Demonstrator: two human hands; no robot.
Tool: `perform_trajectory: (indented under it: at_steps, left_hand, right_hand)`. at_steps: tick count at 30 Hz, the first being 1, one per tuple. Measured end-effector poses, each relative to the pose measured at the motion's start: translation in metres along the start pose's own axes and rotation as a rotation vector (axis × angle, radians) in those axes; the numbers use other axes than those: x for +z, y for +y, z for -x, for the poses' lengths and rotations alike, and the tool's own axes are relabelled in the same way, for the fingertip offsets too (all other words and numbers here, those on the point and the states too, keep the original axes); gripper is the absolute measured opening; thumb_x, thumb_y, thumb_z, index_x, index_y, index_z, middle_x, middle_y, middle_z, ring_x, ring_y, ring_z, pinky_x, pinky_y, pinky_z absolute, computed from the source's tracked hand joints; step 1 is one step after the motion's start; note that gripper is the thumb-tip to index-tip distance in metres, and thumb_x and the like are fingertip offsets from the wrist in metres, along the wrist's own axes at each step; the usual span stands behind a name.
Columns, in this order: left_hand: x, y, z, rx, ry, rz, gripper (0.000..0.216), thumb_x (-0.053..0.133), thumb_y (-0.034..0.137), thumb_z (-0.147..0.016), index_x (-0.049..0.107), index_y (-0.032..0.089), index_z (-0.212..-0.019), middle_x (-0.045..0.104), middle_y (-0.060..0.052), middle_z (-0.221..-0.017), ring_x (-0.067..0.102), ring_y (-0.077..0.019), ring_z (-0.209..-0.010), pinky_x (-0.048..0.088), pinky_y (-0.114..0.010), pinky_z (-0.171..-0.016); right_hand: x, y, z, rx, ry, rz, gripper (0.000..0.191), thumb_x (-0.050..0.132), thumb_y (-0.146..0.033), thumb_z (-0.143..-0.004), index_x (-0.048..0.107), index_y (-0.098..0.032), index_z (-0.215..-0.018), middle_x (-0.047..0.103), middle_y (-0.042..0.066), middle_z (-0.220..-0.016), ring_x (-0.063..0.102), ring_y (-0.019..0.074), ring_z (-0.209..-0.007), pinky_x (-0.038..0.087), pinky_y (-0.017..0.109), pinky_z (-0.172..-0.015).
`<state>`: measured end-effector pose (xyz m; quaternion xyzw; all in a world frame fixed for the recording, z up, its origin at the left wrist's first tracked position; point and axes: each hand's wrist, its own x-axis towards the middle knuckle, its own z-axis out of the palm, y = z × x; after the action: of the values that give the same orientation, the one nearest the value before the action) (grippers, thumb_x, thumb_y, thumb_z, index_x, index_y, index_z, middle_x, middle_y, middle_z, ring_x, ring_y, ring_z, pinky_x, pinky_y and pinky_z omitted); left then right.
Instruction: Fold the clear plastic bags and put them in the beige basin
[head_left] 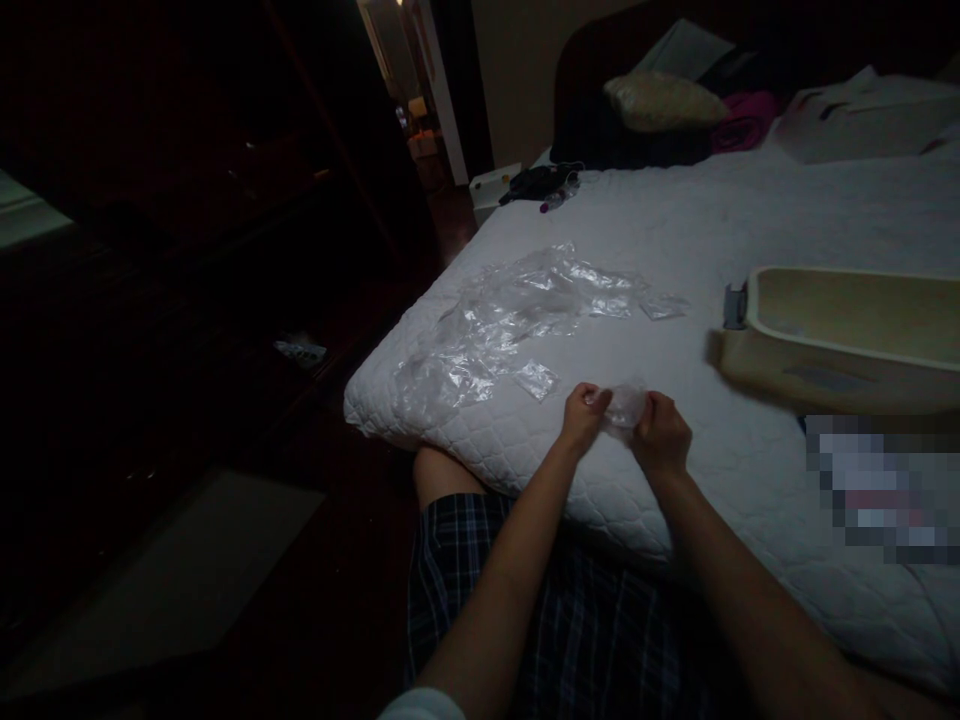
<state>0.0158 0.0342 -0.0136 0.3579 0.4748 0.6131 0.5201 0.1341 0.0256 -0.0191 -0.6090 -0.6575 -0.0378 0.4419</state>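
My left hand [583, 412] and my right hand [661, 434] are both closed on one small clear plastic bag [624, 405], held between them just above the white quilted mattress [750, 240]. Each hand pinches one side of the bag. Beyond my hands, a loose heap of clear plastic bags [510, 310] lies spread over the mattress. A single small bag [537, 379] lies just left of my left hand.
A cream plastic bin [847, 335] lies to the right on the mattress. Pillows and clothes [667, 100] are piled at the far end, with dark cables [536, 183] near the far edge. The dark floor is on the left. My checked shorts [480, 570] are below.
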Motion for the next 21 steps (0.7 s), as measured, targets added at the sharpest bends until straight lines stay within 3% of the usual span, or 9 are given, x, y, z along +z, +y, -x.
perform_trajectory:
  at_steps: [3,6,13,18,21]
  left_hand:
    - [0.0,-0.001,0.002,0.002,-0.068,-0.011,0.046,0.081,0.047,-0.051,0.056,0.018,-0.077,0.049,0.007,-0.06,0.042,-0.0071,-0.054,0.033,-0.019,-0.053]
    - [0.001,-0.003,0.0,-0.004,-0.059,0.02,0.039,0.077,0.046,-0.059,0.058,0.017,-0.076,0.051,0.006,-0.06,0.045,-0.0071,-0.055,0.035,-0.019,-0.055]
    - [0.002,0.001,-0.003,-0.17,0.032,0.146,0.047,0.051,0.062,-0.081,0.053,0.017,-0.068,0.052,0.003,-0.056,0.048,-0.0094,-0.048,0.037,-0.022,-0.051]
    - [0.001,-0.001,-0.005,-0.167,0.106,0.218,0.056,0.043,0.07,-0.08,0.053,0.016,-0.065,0.054,0.001,-0.057,0.05,-0.0093,-0.05,0.04,-0.022,-0.055]
    - [0.001,-0.002,-0.006,-0.177,0.12,0.283,0.064,0.033,0.075,-0.079,0.053,0.016,-0.063,0.054,0.0,-0.06,0.052,-0.0095,-0.053,0.043,-0.022,-0.058]
  right_hand:
    - [0.002,0.004,0.001,0.198,0.018,-0.045,0.031,0.033,-0.036,-0.089,0.054,-0.018,-0.103,0.062,0.008,-0.074,0.058,0.0232,-0.065,0.038,0.031,-0.057]
    - [0.001,0.007,0.003,0.276,0.014,-0.083,0.033,0.035,-0.031,-0.084,0.051,-0.016,-0.109,0.063,0.011,-0.077,0.059,0.0267,-0.068,0.04,0.035,-0.06]
    - [-0.006,-0.002,0.001,0.354,0.184,-0.144,0.035,0.04,-0.016,-0.073,0.051,-0.017,-0.107,0.061,0.011,-0.087,0.06,0.0259,-0.078,0.045,0.037,-0.069]
    - [-0.009,-0.005,-0.002,0.361,0.273,-0.179,0.03,0.031,-0.021,-0.085,0.049,-0.016,-0.109,0.058,0.012,-0.093,0.059,0.0235,-0.079,0.045,0.039,-0.075]
    - [-0.011,-0.002,0.0,0.274,0.316,-0.263,0.035,0.027,-0.031,-0.09,0.046,-0.015,-0.115,0.055,0.014,-0.103,0.058,0.0232,-0.082,0.046,0.04,-0.073]
